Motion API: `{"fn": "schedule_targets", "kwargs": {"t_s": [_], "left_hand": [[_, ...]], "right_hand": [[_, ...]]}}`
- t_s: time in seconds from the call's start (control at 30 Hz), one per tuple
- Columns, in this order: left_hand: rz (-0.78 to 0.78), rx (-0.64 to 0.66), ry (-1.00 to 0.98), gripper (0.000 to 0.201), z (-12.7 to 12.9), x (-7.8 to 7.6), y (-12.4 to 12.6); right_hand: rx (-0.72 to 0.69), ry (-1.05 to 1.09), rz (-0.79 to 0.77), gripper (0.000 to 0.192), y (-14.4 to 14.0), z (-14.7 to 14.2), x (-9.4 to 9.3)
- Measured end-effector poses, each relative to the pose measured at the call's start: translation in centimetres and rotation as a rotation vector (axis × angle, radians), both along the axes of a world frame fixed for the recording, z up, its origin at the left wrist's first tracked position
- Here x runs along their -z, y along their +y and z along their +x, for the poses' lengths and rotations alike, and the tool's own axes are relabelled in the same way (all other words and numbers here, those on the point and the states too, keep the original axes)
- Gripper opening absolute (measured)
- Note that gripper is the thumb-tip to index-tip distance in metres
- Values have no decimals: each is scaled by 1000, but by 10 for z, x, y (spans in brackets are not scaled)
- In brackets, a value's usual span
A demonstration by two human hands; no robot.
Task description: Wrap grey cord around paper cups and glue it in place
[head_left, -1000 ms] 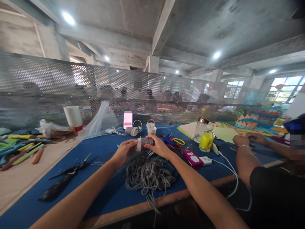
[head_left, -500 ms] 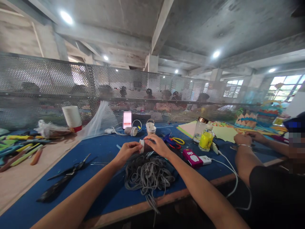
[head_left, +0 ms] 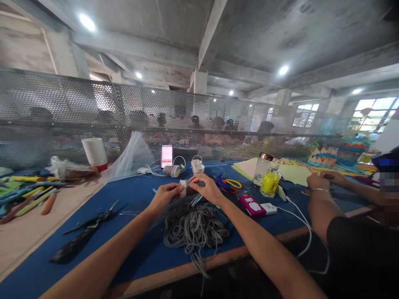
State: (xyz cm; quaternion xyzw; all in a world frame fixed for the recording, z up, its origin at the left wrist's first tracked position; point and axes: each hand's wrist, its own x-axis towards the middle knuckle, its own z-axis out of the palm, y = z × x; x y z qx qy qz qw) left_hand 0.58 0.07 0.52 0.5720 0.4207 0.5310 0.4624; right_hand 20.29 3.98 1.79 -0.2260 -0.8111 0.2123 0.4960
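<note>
Pinching a small white spool (head_left: 184,184) between both hands, we close our left hand (head_left: 164,197) on one end and our right hand (head_left: 208,189) on the other, steadying it just above the grey cord pile (head_left: 195,227) on the blue table (head_left: 131,199).

— What is seen of the room?
— A bare concrete ceiling (head_left: 249,37) crossed by beams is lit by round lamps (head_left: 86,21). Daylight is let in through windows (head_left: 370,112) at the far right.

— And the furniture?
— A long table (head_left: 131,195) covered in blue is bounded behind by a perforated metal screen (head_left: 62,112), through which seated people are dimly made out
</note>
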Motion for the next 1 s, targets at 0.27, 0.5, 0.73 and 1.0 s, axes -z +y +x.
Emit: {"fn": "schedule_targets", "kwargs": {"t_s": [0.27,0.5,0.73,1.0], "left_hand": [[-7,-11,-121,26,-4,2,3],[18,-32,-152,25,-6,5,6],[28,-50,-145,24,-7,4,7],[23,-59,-136,23,-7,4,7]], "right_hand": [[162,48,6,22,13,11,0],[731,-151,48,24,45,47,4],[1051,-682,-175,33,46,72,10],[1031,-824,-260,45,45,78,17]]}}
